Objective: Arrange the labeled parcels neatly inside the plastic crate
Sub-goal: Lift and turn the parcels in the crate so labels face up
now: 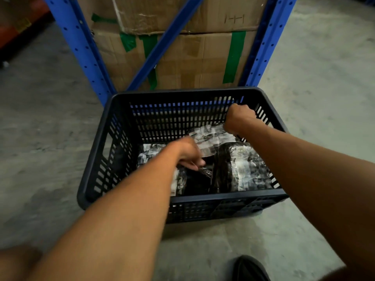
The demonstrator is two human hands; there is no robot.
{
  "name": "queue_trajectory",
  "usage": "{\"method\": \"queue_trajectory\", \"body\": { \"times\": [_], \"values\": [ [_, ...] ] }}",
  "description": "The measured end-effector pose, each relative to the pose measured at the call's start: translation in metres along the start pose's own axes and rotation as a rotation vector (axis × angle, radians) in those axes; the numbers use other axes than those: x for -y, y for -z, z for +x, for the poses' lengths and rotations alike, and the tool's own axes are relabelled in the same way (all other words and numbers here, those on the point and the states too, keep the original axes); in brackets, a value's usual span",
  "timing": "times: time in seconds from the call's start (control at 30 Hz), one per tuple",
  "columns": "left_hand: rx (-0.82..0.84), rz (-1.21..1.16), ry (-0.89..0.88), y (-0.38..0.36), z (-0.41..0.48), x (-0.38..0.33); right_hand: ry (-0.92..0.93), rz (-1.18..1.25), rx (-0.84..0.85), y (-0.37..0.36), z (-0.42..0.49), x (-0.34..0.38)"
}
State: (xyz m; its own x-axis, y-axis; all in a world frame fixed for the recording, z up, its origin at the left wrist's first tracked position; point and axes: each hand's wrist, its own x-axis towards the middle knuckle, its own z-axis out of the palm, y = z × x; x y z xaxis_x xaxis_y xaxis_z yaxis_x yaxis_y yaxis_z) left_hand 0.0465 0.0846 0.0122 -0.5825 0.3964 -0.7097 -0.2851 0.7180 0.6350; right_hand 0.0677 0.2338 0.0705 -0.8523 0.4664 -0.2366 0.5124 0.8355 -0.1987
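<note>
Parcels wrapped in glossy black plastic with white labels (241, 169) already lie in the dark slotted plastic crate (182, 201) on the concrete floor (40, 118). Your left hand (188, 154) pinches the edge of a middle parcel (194, 179); your right hand (240, 116) is clenched on a rear parcel (211, 136) that lies tilted. Several seem placed; straightening probably remains.

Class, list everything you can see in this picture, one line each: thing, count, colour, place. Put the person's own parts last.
crate: one, dark blue-black, on the floor, centre.
parcels: at least three, black wrap with white labels, inside the crate.
cardboard boxes: two, brown with green tape, stacked behind the crate.
rack frame: one, blue, around the boxes.
floor: grey concrete.
shoe: one, black, bottom edge.
left hand: inside the crate, on a parcel.
right hand: at the crate's far right corner.
</note>
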Motion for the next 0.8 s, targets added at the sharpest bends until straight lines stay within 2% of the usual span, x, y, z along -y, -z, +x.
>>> {"method": "queue_trajectory", "body": {
  "times": [0.07, 0.13, 0.2, 0.27, 0.47, 0.6, 0.8],
  "values": [
    [-0.261, 0.215, -0.024, 0.039, -0.001, 0.016, 0.017, 0.122, 0.038, -0.011, 0.005, 0.021],
    [-0.393, 0.498, 0.01, 0.069, -0.004, 0.037, 0.048, 0.147, 0.11, -0.031, 0.004, 0.044],
    [-0.347, 0.695, 0.091, 0.082, -0.006, 0.057, 0.112, 0.126, 0.164, -0.058, 0.006, 0.066],
    [-0.262, 0.764, 0.115, 0.081, -0.001, 0.073, 0.157, 0.134, 0.187, -0.087, 0.01, 0.084],
    [-0.076, 0.844, 0.078, 0.072, 0.027, 0.098, 0.187, 0.113, 0.267, -0.144, 0.038, 0.107],
    [-0.026, 0.885, 0.08, 0.081, 0.035, 0.098, 0.243, 0.071, 0.321, -0.161, 0.058, 0.112],
    [0.033, 0.825, 0.068, 0.091, 0.043, 0.099, 0.267, 0.046, 0.463, -0.177, 0.072, 0.12]
  ]
}}
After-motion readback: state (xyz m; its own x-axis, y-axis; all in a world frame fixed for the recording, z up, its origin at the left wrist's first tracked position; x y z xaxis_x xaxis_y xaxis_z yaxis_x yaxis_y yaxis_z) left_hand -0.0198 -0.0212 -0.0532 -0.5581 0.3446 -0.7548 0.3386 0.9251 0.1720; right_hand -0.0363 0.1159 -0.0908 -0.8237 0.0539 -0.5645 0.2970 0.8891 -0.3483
